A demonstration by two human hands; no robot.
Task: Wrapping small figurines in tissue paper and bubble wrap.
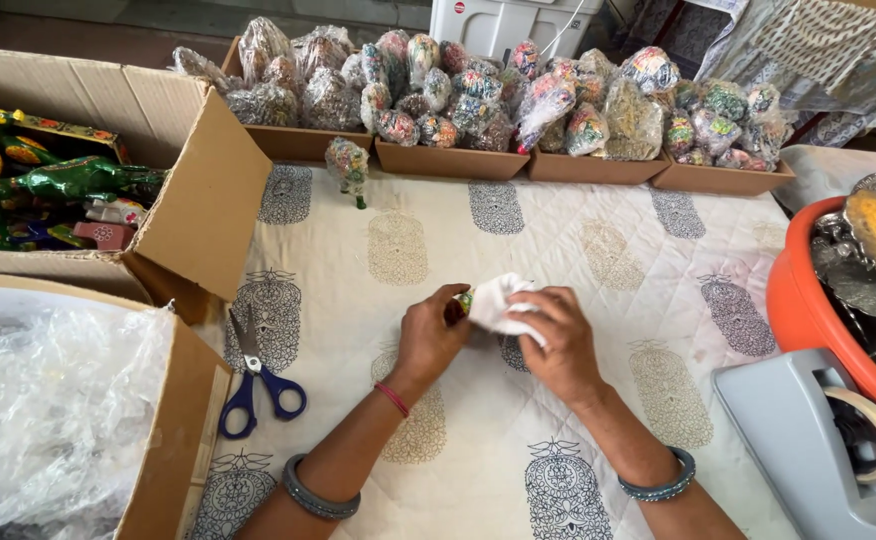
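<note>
Where a printed cloth (598, 250) covers the table, left hand (431, 335), right hand (558, 340), each grip clamped on white wrapping (498, 300).

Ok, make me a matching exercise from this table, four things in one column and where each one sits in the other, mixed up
Things:
1. scissors
2. tape dispenser
3. orange tub
4. white wrapping

Places:
A. near right corner of the table
B. between both hands, mid-table
C. right edge, beyond the dispenser
D. on the cloth, by the near left cardboard box

Pairs: 1-D, 2-A, 3-C, 4-B
</note>
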